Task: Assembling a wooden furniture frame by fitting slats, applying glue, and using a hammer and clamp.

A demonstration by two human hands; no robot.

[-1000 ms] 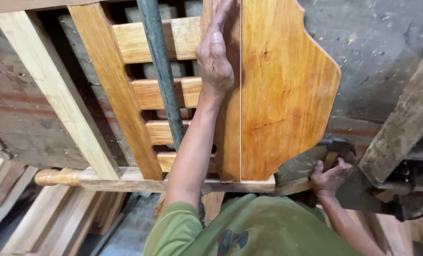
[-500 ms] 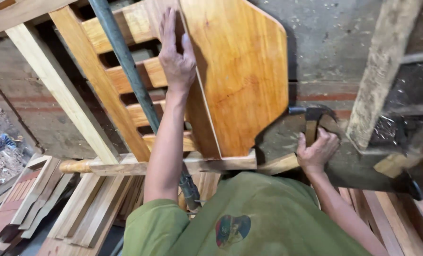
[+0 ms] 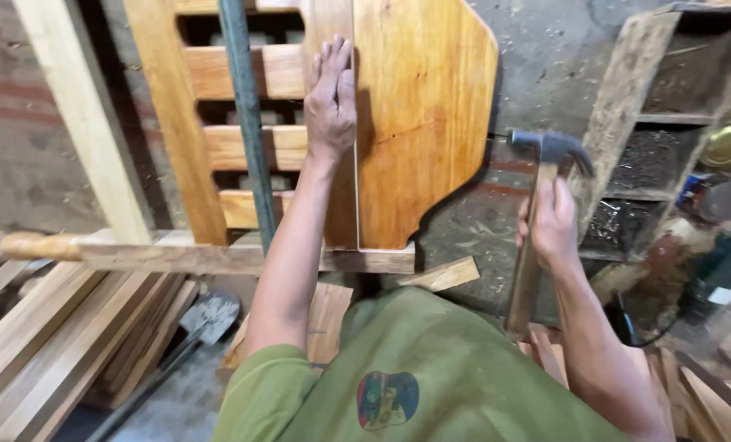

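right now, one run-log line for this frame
left hand: flat on varnished wooden panel | right hand: grips claw hammer, head beside panel edge | slatted wooden frame: left of panel

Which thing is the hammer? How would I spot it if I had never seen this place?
Find the big shiny orange wooden panel standing in the middle. Just to its right, the right hand grips a long pale wooden handle. On top of it sits the hammer head, dark grey metal with a curved claw, the only metal tool held up among all the wood.

Sawdust-strewn concrete floor [image 3: 545, 57]; brick wall [image 3: 13, 139], stacked planks [image 3: 46, 336], rough wooden shelf [image 3: 627, 131]
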